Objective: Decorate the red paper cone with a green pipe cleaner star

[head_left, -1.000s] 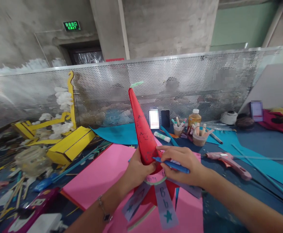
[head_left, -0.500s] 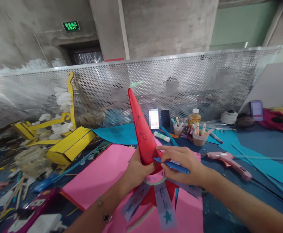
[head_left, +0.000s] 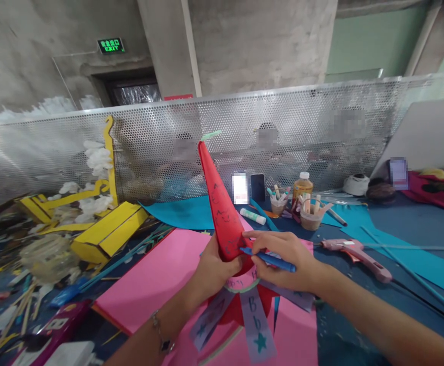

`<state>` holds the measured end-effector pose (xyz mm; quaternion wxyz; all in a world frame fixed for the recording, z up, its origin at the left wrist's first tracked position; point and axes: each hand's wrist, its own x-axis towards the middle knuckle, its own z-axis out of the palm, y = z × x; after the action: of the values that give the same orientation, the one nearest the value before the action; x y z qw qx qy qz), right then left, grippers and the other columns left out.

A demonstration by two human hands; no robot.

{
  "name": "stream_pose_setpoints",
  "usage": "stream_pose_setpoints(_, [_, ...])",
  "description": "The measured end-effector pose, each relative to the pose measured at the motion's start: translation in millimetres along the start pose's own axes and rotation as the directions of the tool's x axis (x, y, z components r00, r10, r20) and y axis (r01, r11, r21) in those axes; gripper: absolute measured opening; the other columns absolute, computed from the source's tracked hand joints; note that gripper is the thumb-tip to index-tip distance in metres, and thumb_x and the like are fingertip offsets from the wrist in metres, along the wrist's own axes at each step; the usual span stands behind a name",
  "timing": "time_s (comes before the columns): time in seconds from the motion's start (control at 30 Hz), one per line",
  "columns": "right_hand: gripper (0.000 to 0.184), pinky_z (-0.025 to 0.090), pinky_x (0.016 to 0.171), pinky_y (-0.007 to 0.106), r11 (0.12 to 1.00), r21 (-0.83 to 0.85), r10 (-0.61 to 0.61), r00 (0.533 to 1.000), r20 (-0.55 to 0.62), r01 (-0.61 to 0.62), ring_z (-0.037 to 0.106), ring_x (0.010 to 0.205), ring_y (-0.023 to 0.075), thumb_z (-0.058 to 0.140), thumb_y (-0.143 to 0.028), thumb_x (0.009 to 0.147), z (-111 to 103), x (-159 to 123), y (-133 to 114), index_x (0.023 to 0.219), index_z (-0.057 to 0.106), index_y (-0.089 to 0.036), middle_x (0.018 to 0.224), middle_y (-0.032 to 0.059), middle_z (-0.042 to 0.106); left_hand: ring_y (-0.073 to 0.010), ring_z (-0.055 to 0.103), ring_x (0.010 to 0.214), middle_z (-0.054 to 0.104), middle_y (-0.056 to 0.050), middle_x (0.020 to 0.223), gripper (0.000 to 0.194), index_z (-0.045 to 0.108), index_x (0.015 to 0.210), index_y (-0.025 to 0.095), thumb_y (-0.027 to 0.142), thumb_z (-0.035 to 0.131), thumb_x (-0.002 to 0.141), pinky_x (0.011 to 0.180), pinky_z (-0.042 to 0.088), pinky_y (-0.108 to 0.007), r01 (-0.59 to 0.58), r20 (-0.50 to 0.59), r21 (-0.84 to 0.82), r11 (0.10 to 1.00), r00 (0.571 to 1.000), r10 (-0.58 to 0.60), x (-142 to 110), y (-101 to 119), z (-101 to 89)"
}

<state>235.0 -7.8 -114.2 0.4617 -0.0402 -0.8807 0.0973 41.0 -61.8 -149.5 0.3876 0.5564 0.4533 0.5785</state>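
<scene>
Over a pink sheet [head_left: 149,274], a red paper cone hat [head_left: 222,218] is being held tilted.
At 12 o'clock from the wrists, the cone is being clasped by the left hand [head_left: 214,272], while a blue marker [head_left: 271,260] is being pinched firmly by the right hand [head_left: 283,259].

Seemingly serving as a makeshift craft workshop inside a raw concrete building, though hard to judge through the warped view: a concrete pillar [head_left: 164,46] rising behind the perforated metal barrier [head_left: 245,127], a green exit sign [head_left: 111,46] glowing beyond it, and, on its near side, a red paper cone [head_left: 222,213] standing among marker cups [head_left: 311,218], with a hot glue gun [head_left: 355,254] and teal card [head_left: 180,213] lying around.
</scene>
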Motion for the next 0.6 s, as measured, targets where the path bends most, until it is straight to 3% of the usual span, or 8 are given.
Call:
stream_pose_setpoints(0.27, [0.016, 0.061, 0.073, 0.029, 0.996, 0.065, -0.056, 0.994, -0.092, 0.062, 0.076, 0.086, 0.0198, 0.057, -0.01, 0.083, -6, 1, -4, 0.092, 0.058, -0.023, 0.084, 0.0057, 0.074, -0.0291, 0.066, 0.102, 0.069, -0.011, 0.114, 0.056, 0.056, 0.123, 0.017, 0.032, 0.081, 0.076, 0.09, 0.055, -0.046, -0.092, -0.028, 0.205, 0.974, 0.995, 0.1, 5, -7, -12.3])
stream_pose_setpoints(0.43, [0.016, 0.056, 0.066, 0.028, 0.996, 0.034, -0.083, 0.996, -0.045, 0.084, 0.068, 0.07, 0.0164, 0.056, -0.009, 0.083, -4, 1, -4, 0.091, 0.059, -0.022, 0.079, 0.0042, 0.071, -0.0294, 0.063, 0.101, 0.067, -0.01, 0.109, 0.045, 0.062, 0.112, 0.018, 0.031, 0.082, 0.074, 0.089, 0.053, -0.047, -0.16, -0.025, 0.326, 0.932, 0.984, 0.178, 15, -27, -23.9])
stream_pose_setpoints(0.6, [0.014, 0.048, 0.058, 0.027, 0.996, -0.008, -0.092, 0.996, -0.013, 0.092, 0.062, 0.059, 0.0152, 0.055, -0.009, 0.082, -3, 2, -6, 0.088, 0.059, -0.022, 0.072, 0.0027, 0.068, -0.0311, 0.059, 0.106, 0.063, -0.01, 0.115, 0.054, 0.058, 0.12, 0.019, 0.03, 0.082, 0.073, 0.094, 0.05, -0.051, -0.162, -0.005, 0.336, 0.928, 0.985, 0.174, 22, -36, -29.3])
